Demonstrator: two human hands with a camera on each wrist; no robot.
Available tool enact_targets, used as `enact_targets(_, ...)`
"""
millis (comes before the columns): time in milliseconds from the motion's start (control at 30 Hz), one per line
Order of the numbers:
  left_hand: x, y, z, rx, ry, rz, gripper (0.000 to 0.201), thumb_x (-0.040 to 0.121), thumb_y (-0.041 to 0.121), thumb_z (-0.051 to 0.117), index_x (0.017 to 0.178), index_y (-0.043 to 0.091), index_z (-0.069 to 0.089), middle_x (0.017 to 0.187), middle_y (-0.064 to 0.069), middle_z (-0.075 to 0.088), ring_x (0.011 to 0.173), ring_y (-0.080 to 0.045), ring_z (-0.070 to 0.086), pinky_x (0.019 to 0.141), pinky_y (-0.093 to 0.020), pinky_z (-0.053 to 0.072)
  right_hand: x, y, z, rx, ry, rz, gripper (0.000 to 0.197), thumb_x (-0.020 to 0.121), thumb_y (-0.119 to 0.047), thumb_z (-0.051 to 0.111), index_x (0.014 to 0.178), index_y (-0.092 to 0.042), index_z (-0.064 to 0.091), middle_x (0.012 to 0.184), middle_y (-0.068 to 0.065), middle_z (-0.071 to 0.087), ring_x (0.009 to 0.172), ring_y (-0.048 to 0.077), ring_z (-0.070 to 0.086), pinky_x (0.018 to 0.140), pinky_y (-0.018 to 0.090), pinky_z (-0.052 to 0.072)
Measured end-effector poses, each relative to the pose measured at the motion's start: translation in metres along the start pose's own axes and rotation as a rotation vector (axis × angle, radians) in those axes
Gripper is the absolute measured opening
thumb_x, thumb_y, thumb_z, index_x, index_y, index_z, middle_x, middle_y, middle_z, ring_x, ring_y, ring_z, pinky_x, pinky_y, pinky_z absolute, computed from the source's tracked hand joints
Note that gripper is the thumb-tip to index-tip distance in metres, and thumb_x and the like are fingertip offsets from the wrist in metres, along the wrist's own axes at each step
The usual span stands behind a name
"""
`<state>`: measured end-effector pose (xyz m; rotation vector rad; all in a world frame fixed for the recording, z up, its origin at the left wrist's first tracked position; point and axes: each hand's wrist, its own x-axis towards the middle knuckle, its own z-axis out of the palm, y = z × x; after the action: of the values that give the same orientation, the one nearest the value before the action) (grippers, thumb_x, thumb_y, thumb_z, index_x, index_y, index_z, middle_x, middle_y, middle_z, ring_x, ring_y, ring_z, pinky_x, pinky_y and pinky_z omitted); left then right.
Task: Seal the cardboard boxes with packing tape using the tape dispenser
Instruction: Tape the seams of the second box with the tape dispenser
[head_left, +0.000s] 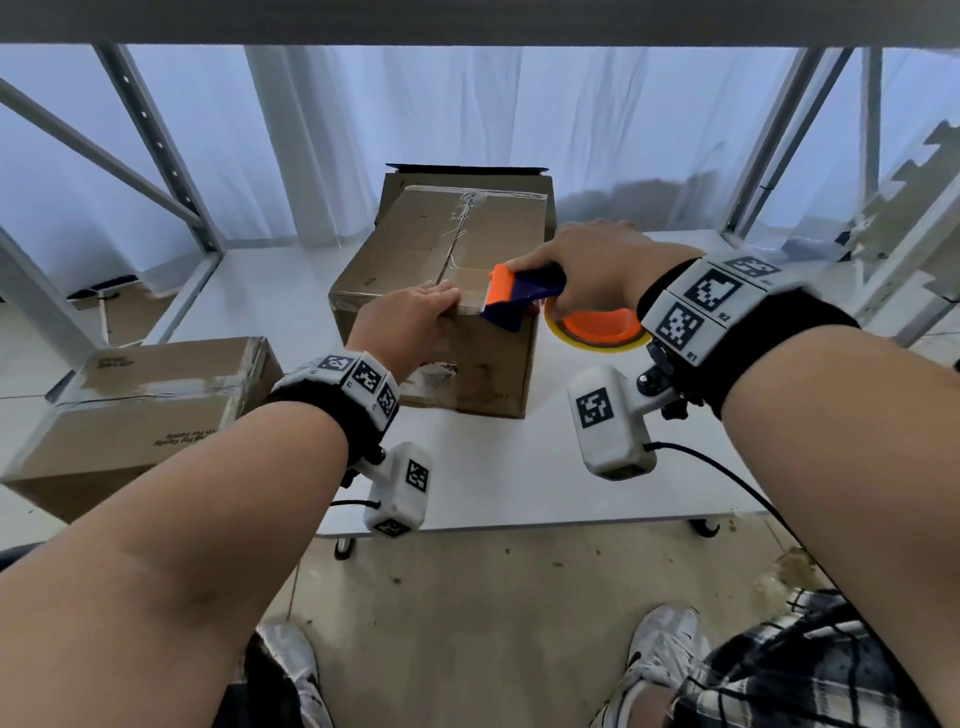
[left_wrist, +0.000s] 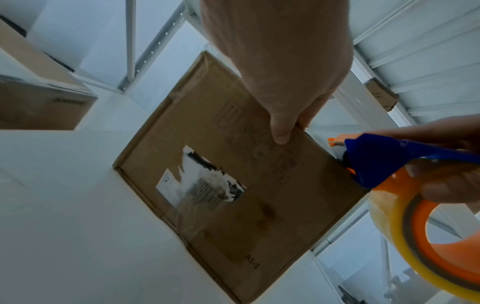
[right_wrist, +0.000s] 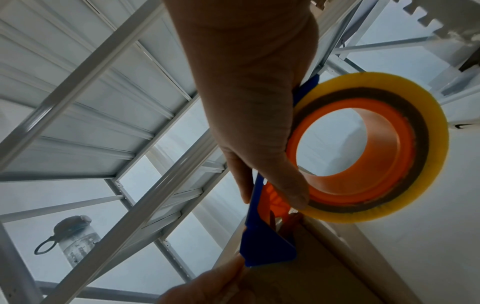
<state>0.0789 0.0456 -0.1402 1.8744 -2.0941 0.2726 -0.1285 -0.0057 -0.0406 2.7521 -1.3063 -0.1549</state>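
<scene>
Tape dispenser (head_left: 524, 296) in right hand's (head_left: 592, 270) curled grip at box (head_left: 441, 291) edge; left hand (head_left: 410, 322) flat on top

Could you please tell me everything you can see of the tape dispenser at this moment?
The tape dispenser is a handheld plastic tool with a dark blue body, an orange front piece and an orange hub carrying a yellowish roll of tape. The right hand grips it from above. Its front end meets the near top edge of the cardboard box, close beside the left hand, which rests on that edge.

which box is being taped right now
The upright box at the table's middle: the left hand rests on it; the flat box lies untouched.
</scene>
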Motion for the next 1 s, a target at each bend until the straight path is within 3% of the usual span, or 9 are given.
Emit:
enact_targets(133, 0.001, 0.001, -0.001, 0.106, 0.022, -0.007, 0.031, 0.099, 0.017, 0.047, 0.129, 0.02, 0.054, 0.138, 0.002, 0.053, 0.124, -0.017, 0.052, 0.092, -0.035, 0.049, 0.004, -0.004, 0.002, 0.009, 0.007, -0.006, 0.066, 0.085, -0.034, 0.066, 0.14, -0.052, 0.034, 0.13, 0.001, 0.047, 0.119, 0.028, 0.046, 0.096, 0.041, 0.034)
enact_targets(233, -0.001, 0.005, 0.006, 0.011, -0.051, 0.014, 0.048, 0.096, 0.018, 0.053, 0.143, 0.018, 0.04, 0.149, -0.004, 0.039, 0.138, -0.019, 0.036, 0.11, -0.033, 0.031, 0.003, -0.003, 0.001, 0.009, 0.004, -0.006, 0.066, 0.084, -0.032, 0.066, 0.14, -0.052, 0.035, 0.132, -0.001, 0.048, 0.121, 0.027, 0.046, 0.095, 0.041, 0.035)
enact_targets(333, -0.007, 0.006, 0.007, -0.068, -0.107, 0.053, 0.064, 0.092, 0.025, 0.059, 0.148, 0.016, 0.029, 0.154, -0.007, 0.03, 0.143, -0.02, 0.023, 0.118, -0.033, 0.015, 0.003, -0.004, 0.001, -0.008, -0.001, -0.023, 0.066, 0.085, -0.033, 0.065, 0.14, -0.052, 0.034, 0.133, -0.002, 0.048, 0.12, 0.027, 0.047, 0.093, 0.04, 0.036)
enact_targets(500, -0.005, 0.001, 0.007, -0.083, -0.147, 0.031, 0.07, 0.088, 0.026, 0.064, 0.148, 0.02, 0.029, 0.155, -0.005, 0.028, 0.144, -0.02, 0.023, 0.119, -0.034, 0.015, -0.001, 0.0, 0.001, -0.051, 0.029, -0.07, 0.064, 0.087, -0.037, 0.061, 0.141, -0.054, 0.03, 0.125, 0.004, 0.048, 0.118, 0.03, 0.045, 0.097, 0.042, 0.034)
enact_targets(667, -0.004, 0.007, 0.007, -0.038, -0.134, 0.003, 0.074, 0.087, 0.035, 0.065, 0.149, 0.022, 0.026, 0.155, -0.003, 0.028, 0.143, -0.018, 0.023, 0.119, -0.034, 0.015, -0.014, 0.016, 0.012, 0.02, 0.055, -0.037, 0.065, 0.086, -0.038, 0.063, 0.141, -0.053, 0.03, 0.099, 0.001, 0.038, 0.112, 0.032, 0.047, 0.09, 0.039, 0.034)
enact_targets(1000, -0.004, 0.012, 0.001, 0.032, -0.156, -0.015, 0.074, 0.091, 0.037, 0.06, 0.151, 0.02, 0.019, 0.157, 0.0, 0.022, 0.144, -0.014, 0.019, 0.118, -0.03, 0.011, -0.022, 0.047, 0.032, 0.056, 0.053, 0.036, 0.067, 0.085, -0.041, 0.063, 0.14, -0.055, 0.029, 0.103, 0.004, 0.047, 0.108, 0.031, 0.05, 0.086, 0.04, 0.04)
